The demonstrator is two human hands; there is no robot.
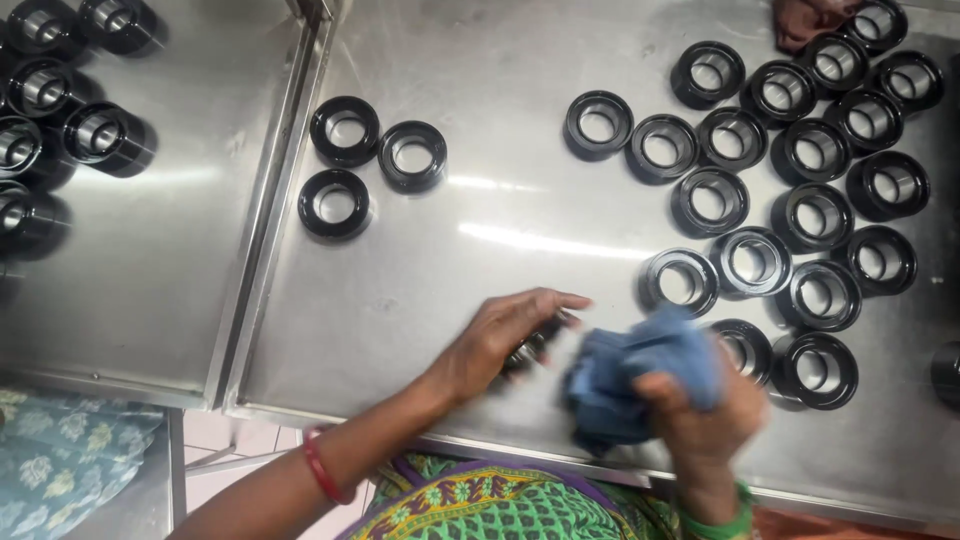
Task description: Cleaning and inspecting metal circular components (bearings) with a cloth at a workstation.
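Left hand (500, 335): clamped on black ring part (535, 348), judged rigid, smooth; rim grip advised.
Right hand (700, 405): closed around soft blue cloth (630, 375), beside that ring.

Ring (535, 350) under left hand (500, 335) mostly hidden, blurred; ring (948, 372) cut by right edge.

A shiny metal table (520, 230) holds many black rings (820, 215) on the right. Three more black rings (345, 130) sit together near its left edge.
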